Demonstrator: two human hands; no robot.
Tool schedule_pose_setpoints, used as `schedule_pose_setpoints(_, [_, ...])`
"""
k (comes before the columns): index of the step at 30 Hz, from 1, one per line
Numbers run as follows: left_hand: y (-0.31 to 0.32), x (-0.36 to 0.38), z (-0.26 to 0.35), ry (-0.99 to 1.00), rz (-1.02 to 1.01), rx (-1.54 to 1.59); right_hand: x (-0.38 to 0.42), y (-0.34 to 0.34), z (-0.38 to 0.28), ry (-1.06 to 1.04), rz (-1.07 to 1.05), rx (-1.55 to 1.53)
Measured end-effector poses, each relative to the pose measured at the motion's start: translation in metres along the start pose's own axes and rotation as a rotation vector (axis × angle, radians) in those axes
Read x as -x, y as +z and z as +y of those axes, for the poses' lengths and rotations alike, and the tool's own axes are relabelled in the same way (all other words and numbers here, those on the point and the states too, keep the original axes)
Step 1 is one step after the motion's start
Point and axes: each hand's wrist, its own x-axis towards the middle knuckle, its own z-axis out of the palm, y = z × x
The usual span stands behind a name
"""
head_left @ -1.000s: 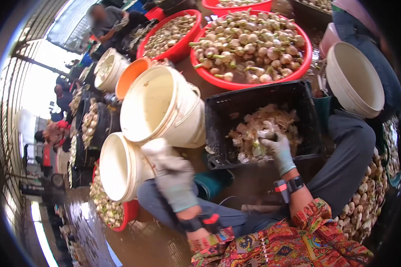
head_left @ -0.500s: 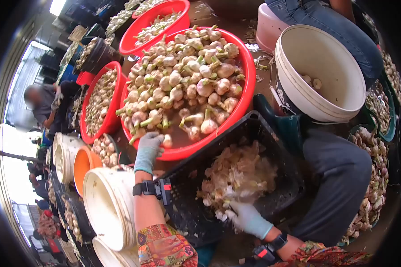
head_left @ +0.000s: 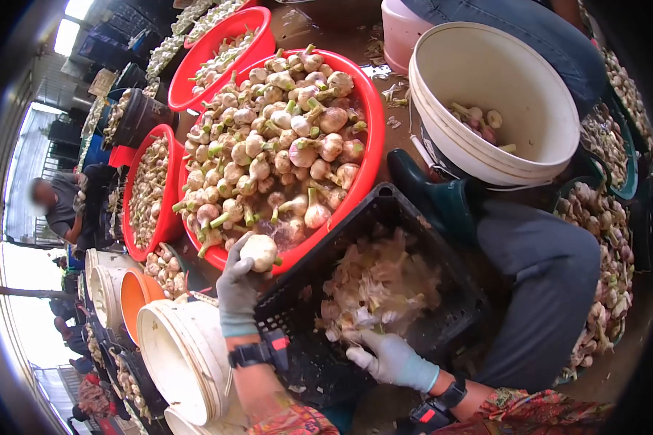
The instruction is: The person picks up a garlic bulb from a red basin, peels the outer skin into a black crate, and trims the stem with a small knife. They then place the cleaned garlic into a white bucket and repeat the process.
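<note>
My left hand (head_left: 239, 290), in a pale work glove, grips a garlic bulb (head_left: 259, 251) over the near rim of the large red basin (head_left: 374, 138). That basin is heaped with garlic bulbs (head_left: 257, 148), many with green stem stubs, and some sit in murky water. My right hand (head_left: 390, 360), gloved too, is over the near side of a black plastic crate (head_left: 384, 199). Its fingers are curled together; anything inside them is too small to make out. Dry garlic skins (head_left: 377, 283) lie piled in the crate beside those fingertips.
A white bucket (head_left: 559, 159) with a few bulbs stands beyond the crate, near a dark rubber boot (head_left: 453, 199). More white buckets (head_left: 170, 362) and an orange bucket (head_left: 139, 296) stand at left. Another person's jeans (head_left: 515, 29) show at top right.
My left hand has come up from the basin's edge with a garlic bulb in its fingers. My right hand has shifted slightly left over the peelings. The view has turned a little.
</note>
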Motion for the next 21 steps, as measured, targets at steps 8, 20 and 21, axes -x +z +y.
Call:
schedule_pose_setpoints(8, [0.088,0.198,-0.074,0.002,0.25,0.796,0.035,-0.004,-0.025,-0.191,-0.059,0.133])
schedule_pose_setpoints(20, [0.109,0.265,-0.103,-0.034,0.658,0.511,0.067,0.02,-0.012,-0.126,-0.382,0.326])
schedule_pose_setpoints(21, [0.107,0.265,-0.103,-0.036,0.622,0.494,0.066,0.022,-0.007,-0.124,-0.352,0.172])
